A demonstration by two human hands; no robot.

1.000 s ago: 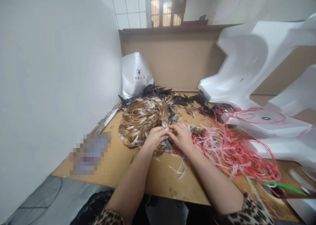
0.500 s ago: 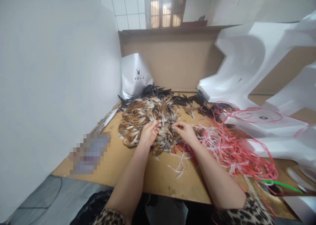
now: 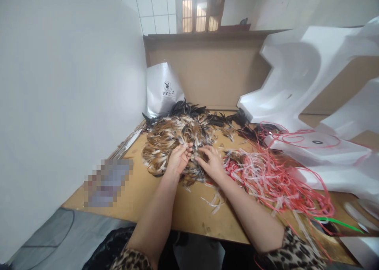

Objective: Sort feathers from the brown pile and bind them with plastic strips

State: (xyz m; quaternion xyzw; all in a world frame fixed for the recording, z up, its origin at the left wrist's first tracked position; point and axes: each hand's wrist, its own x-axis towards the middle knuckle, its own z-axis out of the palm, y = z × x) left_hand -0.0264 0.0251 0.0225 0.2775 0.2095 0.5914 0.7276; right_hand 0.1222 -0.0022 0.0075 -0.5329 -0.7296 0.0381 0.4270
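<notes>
A heap of brown, cream and black feathers (image 3: 161, 137) spreads over the tabletop under both hands. My left hand (image 3: 179, 159) is above the front of the heap, palm turned up, with its fingers curled into a pinch. What it pinches is too small to make out against the feathers. Close on its right, my right hand (image 3: 212, 163) reaches over the heap's right side, thumb and fingers apart. Its fingertips point toward the left hand, and I see nothing held between them.
Tangled red and white plastic strings (image 3: 275, 179) lie to the right. White foam pieces (image 3: 296, 76) stand behind them. A white bag (image 3: 164, 88) leans at the back beside the cardboard wall (image 3: 216, 72). Black feathers (image 3: 192, 108) lie before it. A pixelated patch covers something at the left.
My right hand has moved left, closer to my left hand, and its fingers have spread from a pinch. My left hand stays nearly in place, still pinched.
</notes>
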